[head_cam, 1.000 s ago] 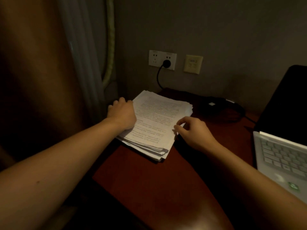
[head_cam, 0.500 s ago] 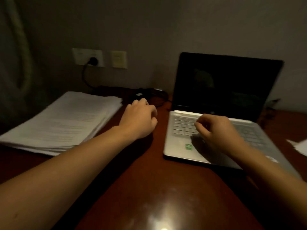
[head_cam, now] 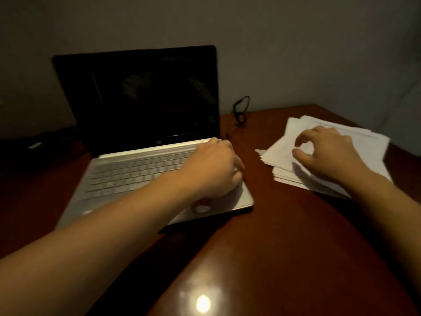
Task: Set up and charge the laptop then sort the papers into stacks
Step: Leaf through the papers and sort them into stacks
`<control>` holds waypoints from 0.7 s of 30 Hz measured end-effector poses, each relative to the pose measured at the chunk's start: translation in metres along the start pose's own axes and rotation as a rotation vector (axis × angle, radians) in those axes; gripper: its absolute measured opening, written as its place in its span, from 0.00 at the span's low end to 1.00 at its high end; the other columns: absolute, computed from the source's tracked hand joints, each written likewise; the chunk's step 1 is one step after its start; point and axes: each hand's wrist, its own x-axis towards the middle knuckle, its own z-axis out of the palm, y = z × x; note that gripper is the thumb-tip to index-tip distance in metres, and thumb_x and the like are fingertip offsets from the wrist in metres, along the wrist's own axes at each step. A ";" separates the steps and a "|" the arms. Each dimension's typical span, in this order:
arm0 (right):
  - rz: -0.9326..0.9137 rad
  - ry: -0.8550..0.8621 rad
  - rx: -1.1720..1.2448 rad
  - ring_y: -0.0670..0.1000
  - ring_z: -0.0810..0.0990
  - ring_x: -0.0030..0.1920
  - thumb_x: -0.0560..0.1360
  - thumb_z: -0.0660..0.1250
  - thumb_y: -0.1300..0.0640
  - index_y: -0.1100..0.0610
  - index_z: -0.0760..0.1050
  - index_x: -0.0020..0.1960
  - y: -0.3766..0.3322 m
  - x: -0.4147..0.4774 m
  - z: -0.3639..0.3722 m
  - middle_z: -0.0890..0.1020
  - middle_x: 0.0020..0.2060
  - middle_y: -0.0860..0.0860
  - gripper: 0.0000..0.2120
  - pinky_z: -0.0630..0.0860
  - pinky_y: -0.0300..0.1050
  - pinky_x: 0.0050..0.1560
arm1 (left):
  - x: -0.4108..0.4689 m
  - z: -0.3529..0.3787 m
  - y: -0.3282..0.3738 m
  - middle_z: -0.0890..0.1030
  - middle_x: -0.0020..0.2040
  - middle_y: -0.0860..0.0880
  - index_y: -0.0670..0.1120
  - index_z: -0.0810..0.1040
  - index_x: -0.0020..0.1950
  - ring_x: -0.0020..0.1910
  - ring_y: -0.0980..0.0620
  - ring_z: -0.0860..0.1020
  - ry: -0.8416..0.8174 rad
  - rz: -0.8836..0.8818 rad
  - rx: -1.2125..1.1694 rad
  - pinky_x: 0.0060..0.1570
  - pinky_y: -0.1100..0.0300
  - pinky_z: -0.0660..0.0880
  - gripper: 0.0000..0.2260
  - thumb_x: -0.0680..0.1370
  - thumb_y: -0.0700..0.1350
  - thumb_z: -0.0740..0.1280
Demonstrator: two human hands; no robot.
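Note:
A silver laptop [head_cam: 127,169] stands open on the dark red desk [head_cam: 262,247], its screen black. My left hand [head_cam: 214,165] hovers over the right side of its keyboard, fingers curled, holding nothing. To the right lies a loose stack of white papers [head_cam: 364,142]. My right hand [head_cam: 328,149] is above that stack, thumb and fingers apart and bent down toward the top sheet. A black cable [head_cam: 240,110] loops on the desk behind the laptop's right side.
A dark charger brick and cord [head_cam: 34,144] lie at the far left behind the laptop. Grey walls close the desk at the back and right. A lamp glare [head_cam: 202,303] shows on the near desk surface.
The view has swung right from the left paper stack past the laptop. My left hand moved from the desk onto the laptop's right side; my right hand moved from the keyboard to the right-hand papers.

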 end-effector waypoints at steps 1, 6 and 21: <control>0.063 -0.027 0.093 0.56 0.76 0.54 0.76 0.67 0.46 0.50 0.77 0.53 0.015 0.002 -0.003 0.80 0.57 0.54 0.10 0.72 0.55 0.56 | 0.014 0.006 0.009 0.75 0.62 0.51 0.60 0.81 0.63 0.62 0.46 0.71 -0.050 0.023 0.016 0.60 0.52 0.68 0.13 0.81 0.55 0.62; 0.190 -0.245 0.215 0.54 0.77 0.55 0.74 0.69 0.39 0.48 0.75 0.56 0.048 0.013 -0.002 0.80 0.57 0.52 0.17 0.75 0.58 0.59 | 0.078 0.025 0.042 0.74 0.63 0.46 0.58 0.74 0.72 0.62 0.43 0.73 -0.181 -0.059 0.090 0.61 0.47 0.73 0.18 0.82 0.53 0.61; 0.062 -0.269 0.008 0.58 0.65 0.70 0.68 0.63 0.26 0.43 0.63 0.72 0.027 0.007 0.018 0.67 0.71 0.53 0.38 0.65 0.62 0.65 | 0.153 -0.008 0.072 0.77 0.63 0.44 0.44 0.73 0.70 0.59 0.43 0.78 -0.419 -0.534 -1.046 0.53 0.51 0.77 0.27 0.80 0.62 0.63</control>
